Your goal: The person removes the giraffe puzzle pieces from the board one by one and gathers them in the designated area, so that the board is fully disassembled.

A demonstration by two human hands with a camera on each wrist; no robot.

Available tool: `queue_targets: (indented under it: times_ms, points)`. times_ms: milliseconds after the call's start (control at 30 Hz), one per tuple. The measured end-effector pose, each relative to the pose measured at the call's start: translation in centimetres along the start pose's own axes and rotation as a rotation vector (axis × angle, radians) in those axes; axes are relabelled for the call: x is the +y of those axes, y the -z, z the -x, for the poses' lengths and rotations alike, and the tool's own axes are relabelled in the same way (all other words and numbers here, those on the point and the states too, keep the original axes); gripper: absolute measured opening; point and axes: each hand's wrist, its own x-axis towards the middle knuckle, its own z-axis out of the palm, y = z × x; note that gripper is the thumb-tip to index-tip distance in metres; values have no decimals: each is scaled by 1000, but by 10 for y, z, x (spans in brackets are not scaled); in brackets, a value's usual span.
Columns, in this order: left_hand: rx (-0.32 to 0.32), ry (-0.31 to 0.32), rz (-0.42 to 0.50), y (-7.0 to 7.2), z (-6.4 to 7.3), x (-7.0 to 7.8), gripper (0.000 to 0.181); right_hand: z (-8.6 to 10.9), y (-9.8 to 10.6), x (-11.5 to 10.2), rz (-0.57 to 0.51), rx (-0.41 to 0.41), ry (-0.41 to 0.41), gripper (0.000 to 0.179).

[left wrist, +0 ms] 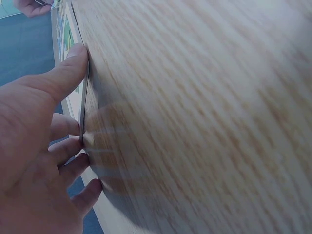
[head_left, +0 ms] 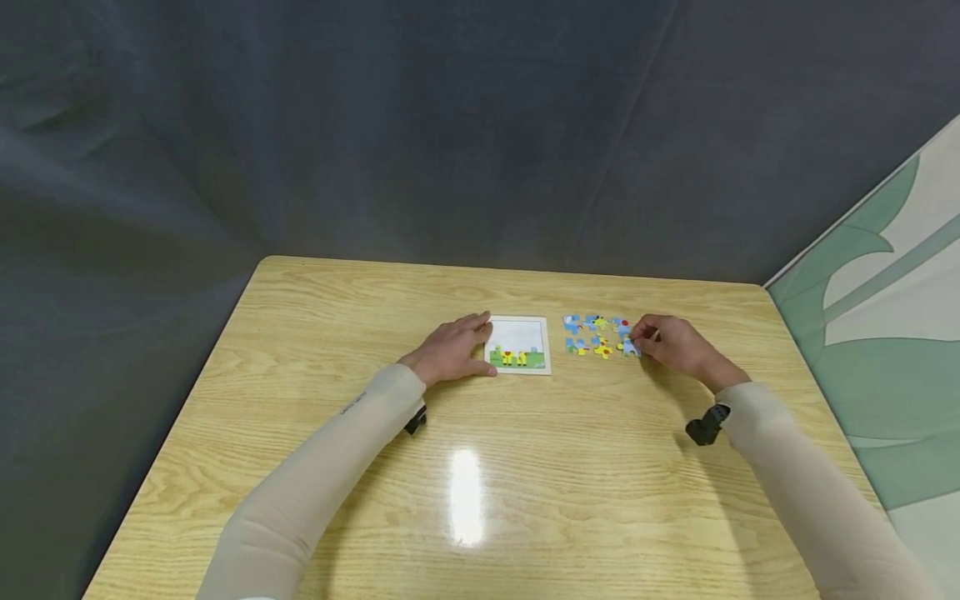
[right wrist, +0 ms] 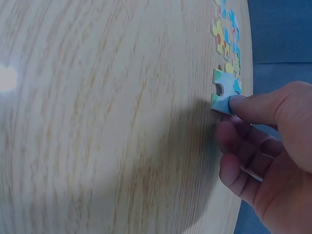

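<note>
A white-rimmed puzzle board (head_left: 519, 332) lies flat on the table, with joined green and yellow pieces (head_left: 517, 359) along its near side. My left hand (head_left: 450, 350) rests at its left edge, thumb at the near corner and fingers spread toward the far one. To the right, my right hand (head_left: 678, 343) pinches a light blue and green puzzle piece (right wrist: 223, 90) by its edge. In the right wrist view the thumb (right wrist: 241, 105) lies on top of this piece, and the other fingers curl below its edge.
Several loose puzzle pieces (head_left: 602, 347) in blue, yellow and red lie in two rows between the board and my right hand. The wooden table (head_left: 570, 467) ends at a dark curtain (head_left: 480, 150) behind. A green and white panel (head_left: 885, 350) stands at the right.
</note>
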Motion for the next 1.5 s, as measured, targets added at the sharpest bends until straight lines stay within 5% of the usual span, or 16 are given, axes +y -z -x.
queue_targets:
  times_ms: [1100, 1500]
  points:
    - [-2, 0, -5, 2, -1, 2, 88, -4, 1, 1, 56, 39, -11, 13]
    - [1, 2, 3, 0, 1, 0, 89, -6, 0, -13, -16, 34, 1, 15]
